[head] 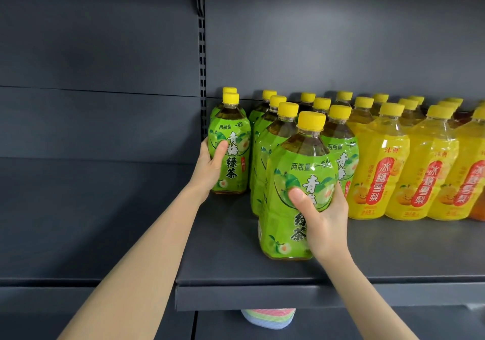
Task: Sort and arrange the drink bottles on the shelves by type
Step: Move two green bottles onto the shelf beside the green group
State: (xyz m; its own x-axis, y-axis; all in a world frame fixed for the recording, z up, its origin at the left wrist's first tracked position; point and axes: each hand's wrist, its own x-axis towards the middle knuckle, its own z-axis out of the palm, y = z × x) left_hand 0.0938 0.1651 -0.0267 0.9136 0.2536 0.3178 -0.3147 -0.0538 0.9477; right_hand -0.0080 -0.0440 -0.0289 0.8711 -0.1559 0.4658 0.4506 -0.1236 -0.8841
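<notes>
On the dark grey shelf [236,266] stand green-labelled tea bottles with yellow caps. My left hand [210,166] grips one green tea bottle [232,153] at the shelf's far left, with another bottle right behind it. My right hand [320,213] grips a second green tea bottle [294,182] near the front edge, thumb across its label. Behind it stand several more green tea bottles [265,140] in rows. To the right stand rows of yellow pear drink bottles [380,166] with red labels.
A slotted upright post [202,77] runs up the back panel at the shelf's left end. A darker orange-brown bottle [477,208] shows at the far right edge. Under the shelf lies a stack of pastel-coloured items [267,317].
</notes>
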